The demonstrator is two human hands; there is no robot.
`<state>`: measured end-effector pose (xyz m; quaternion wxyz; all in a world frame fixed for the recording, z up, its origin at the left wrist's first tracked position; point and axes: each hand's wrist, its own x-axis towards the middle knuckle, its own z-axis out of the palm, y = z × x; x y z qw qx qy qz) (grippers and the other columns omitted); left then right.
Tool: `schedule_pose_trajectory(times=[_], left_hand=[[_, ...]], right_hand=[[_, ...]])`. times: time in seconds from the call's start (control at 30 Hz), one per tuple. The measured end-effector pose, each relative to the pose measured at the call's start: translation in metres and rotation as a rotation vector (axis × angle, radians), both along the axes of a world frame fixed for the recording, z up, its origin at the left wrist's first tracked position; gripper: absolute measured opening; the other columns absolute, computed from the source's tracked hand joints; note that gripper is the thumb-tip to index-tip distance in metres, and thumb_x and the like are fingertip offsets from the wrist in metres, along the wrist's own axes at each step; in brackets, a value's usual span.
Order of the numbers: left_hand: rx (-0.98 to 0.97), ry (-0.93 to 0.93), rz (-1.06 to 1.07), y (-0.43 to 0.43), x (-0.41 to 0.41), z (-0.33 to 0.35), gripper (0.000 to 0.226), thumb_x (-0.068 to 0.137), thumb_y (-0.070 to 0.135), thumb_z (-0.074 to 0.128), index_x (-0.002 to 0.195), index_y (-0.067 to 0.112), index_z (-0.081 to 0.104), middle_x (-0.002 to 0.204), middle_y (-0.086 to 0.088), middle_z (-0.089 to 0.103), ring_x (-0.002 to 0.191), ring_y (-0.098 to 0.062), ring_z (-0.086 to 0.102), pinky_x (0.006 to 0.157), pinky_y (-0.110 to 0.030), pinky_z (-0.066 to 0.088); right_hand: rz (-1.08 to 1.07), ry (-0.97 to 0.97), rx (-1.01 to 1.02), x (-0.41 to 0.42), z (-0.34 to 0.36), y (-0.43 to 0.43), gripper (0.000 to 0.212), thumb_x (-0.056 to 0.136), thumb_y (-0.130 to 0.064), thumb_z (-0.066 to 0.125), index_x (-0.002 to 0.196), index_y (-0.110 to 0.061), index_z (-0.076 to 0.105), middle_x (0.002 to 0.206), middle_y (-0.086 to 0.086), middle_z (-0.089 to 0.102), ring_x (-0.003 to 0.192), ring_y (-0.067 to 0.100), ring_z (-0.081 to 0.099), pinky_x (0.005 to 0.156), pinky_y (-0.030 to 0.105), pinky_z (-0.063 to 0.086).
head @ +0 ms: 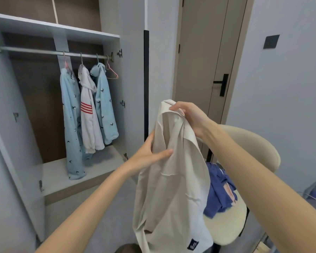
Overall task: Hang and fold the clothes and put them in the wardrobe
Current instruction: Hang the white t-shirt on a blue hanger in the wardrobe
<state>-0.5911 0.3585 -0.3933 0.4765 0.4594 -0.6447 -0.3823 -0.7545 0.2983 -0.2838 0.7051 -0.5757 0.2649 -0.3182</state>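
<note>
Fingers (178,109) of right hand (190,117) curl round the collar end of shirt (171,189), gripping it up top; left hand (148,154) grips the shirt lower down, thumb in front, other fingers behind the cloth. Shirt hangs in the air between both hands, in front of chair (254,143). Blue garment (217,194) lies on the chair seat. Wardrobe (62,31) stands open at left; rail (35,51) carries three hung clothes (88,106) plus a bare pink hanger (113,74).

dark label (193,244) on cream shirt (173,183) hem, white script illegible.
</note>
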Motion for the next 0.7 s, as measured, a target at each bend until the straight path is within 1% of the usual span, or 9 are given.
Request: schedule_pose_trajectory(times=[0.03,0.1,0.2,0.3,0.4,0.5,0.57,0.63,0.7], left_hand=[[-0.036,-0.058,0.083,-0.003,-0.005,-0.004,0.078,0.078,0.041,0.073,0.143,0.035,0.028,0.13,0.022,0.052,0.117,0.001,0.053,0.093,-0.014,0.045],[-0.122,-0.169,0.279,-0.01,-0.012,-0.01,0.054,0.085,0.036,0.065,0.133,0.028,0.042,0.115,0.023,0.055,0.109,-0.002,0.055,0.081,-0.006,0.042],[-0.195,-0.28,0.533,-0.022,-0.022,-0.013,0.021,0.088,0.038,0.051,0.104,0.025,0.052,0.1,0.003,0.054,0.101,-0.019,0.049,0.075,-0.025,0.038],[-0.175,-0.278,0.665,-0.031,-0.031,-0.006,0.02,0.089,0.041,0.041,0.095,0.026,0.054,0.091,0.002,0.049,0.088,-0.016,0.043,0.067,-0.03,0.034],[-0.136,-0.29,0.661,-0.042,-0.026,0.003,0.025,0.095,0.02,0.034,0.072,0.019,0.044,0.065,0.0,0.047,0.064,-0.02,0.044,0.05,-0.027,0.027],[-0.17,-0.356,0.678,-0.05,-0.006,0.01,0.027,0.093,0.004,0.034,0.095,0.009,0.061,0.073,-0.003,0.053,0.07,-0.024,0.049,0.055,-0.03,0.032],[-0.214,-0.406,0.717,-0.052,0.006,0.013,0.035,0.095,0.005,0.035,0.113,0.014,0.064,0.095,-0.008,0.061,0.089,-0.028,0.055,0.074,-0.035,0.043],[-0.265,-0.427,0.739,-0.053,0.013,0.017,0.037,0.095,0.004,0.035,0.116,0.014,0.064,0.106,-0.011,0.063,0.099,-0.031,0.055,0.086,-0.041,0.045],[-0.276,-0.378,0.733,-0.053,0.018,0.022,0.036,0.094,0.002,0.035,0.114,0.01,0.063,0.105,-0.011,0.065,0.099,-0.031,0.056,0.087,-0.042,0.046]], right_hand=[[0.007,-0.004,-0.006,-0.001,-0.001,-0.002,0.018,0.075,-0.015,0.061,0.091,-0.006,0.06,0.075,0.01,0.063,0.065,0.025,0.062,0.065,0.03,0.053],[0.017,0.005,-0.078,-0.005,-0.002,-0.004,0.014,0.072,-0.013,0.063,0.084,-0.007,0.06,0.076,0.01,0.061,0.067,0.024,0.061,0.066,0.03,0.052],[0.011,0.07,-0.308,-0.012,-0.002,-0.008,0.025,0.07,-0.006,0.064,0.093,-0.005,0.057,0.077,0.009,0.057,0.067,0.021,0.059,0.066,0.028,0.05],[0.008,0.143,-0.415,-0.02,-0.001,-0.013,0.042,0.067,0.005,0.066,0.108,0.0,0.059,0.085,0.011,0.06,0.073,0.021,0.061,0.069,0.029,0.052],[-0.063,0.28,-0.525,-0.027,-0.002,-0.02,0.04,0.072,0.018,0.061,0.11,0.007,0.057,0.086,0.01,0.061,0.073,0.02,0.061,0.069,0.03,0.053],[-0.195,0.487,-0.68,-0.037,-0.011,-0.031,0.037,0.071,0.014,0.061,0.106,0.003,0.057,0.084,0.007,0.058,0.069,0.017,0.057,0.059,0.021,0.048],[-0.288,0.624,-0.776,-0.042,-0.023,-0.041,0.038,0.073,0.009,0.063,0.109,-0.002,0.055,0.092,0.005,0.057,0.075,0.014,0.054,0.054,0.013,0.043],[-0.345,0.712,-0.876,-0.043,-0.038,-0.05,0.041,0.082,0.003,0.059,0.12,-0.007,0.047,0.105,0.003,0.052,0.088,0.014,0.051,0.058,0.015,0.038],[-0.33,0.706,-0.977,-0.045,-0.05,-0.055,0.043,0.089,0.0,0.053,0.129,-0.011,0.038,0.107,0.003,0.049,0.095,0.017,0.049,0.066,0.016,0.036]])
